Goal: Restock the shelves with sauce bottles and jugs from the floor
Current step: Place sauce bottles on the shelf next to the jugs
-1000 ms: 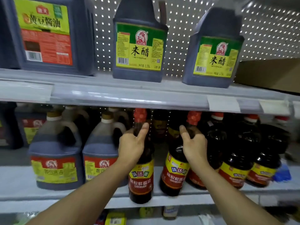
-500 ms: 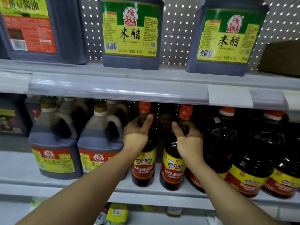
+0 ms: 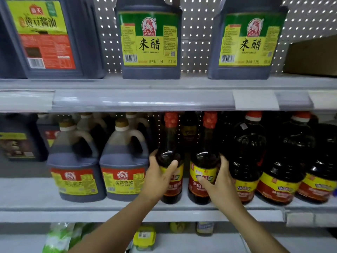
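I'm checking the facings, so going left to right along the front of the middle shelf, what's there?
Soy sauce jug → second soy sauce jug → left hand on tall bottle → second tall bottle under right hand → round dark bottles.

Even bright light, soft blur, edges warped

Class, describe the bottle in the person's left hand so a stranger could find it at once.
Find the middle shelf. Right of the two handled jugs stand two slim red-capped bottles. It is the left one, gripped by the left hand, beside the jug.
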